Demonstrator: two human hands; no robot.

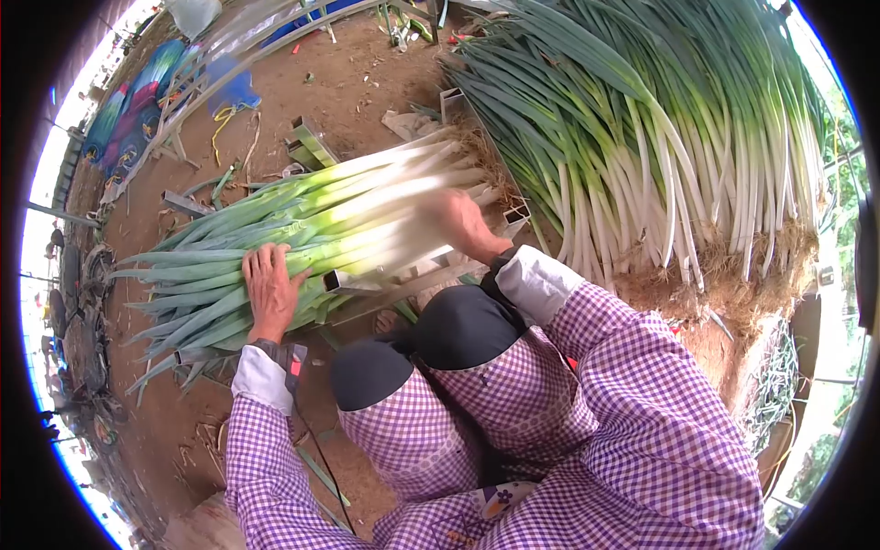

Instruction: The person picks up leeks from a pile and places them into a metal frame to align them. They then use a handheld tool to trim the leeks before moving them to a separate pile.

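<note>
A thick layer of long green onions [367, 211] lies across a metal frame [353, 281], white root ends to the right and leaves to the left. My left hand [269, 284] rests flat on the green leaves, with its thumb spread away from the fingers. Over the white stalks near the root end is my right hand [461, 224], its fingers smeared by motion, so I cannot tell whether they grip a stalk. Fine roots [495, 165] press against the board at the frame's right end.
A large heap of green onions [660, 137] with roots fills the upper right. Blue plastic [229, 84] and a pale rail [247, 64] stand at the upper left. Leaf scraps litter the dirt floor [339, 92]. My knees [467, 328] are close to the frame.
</note>
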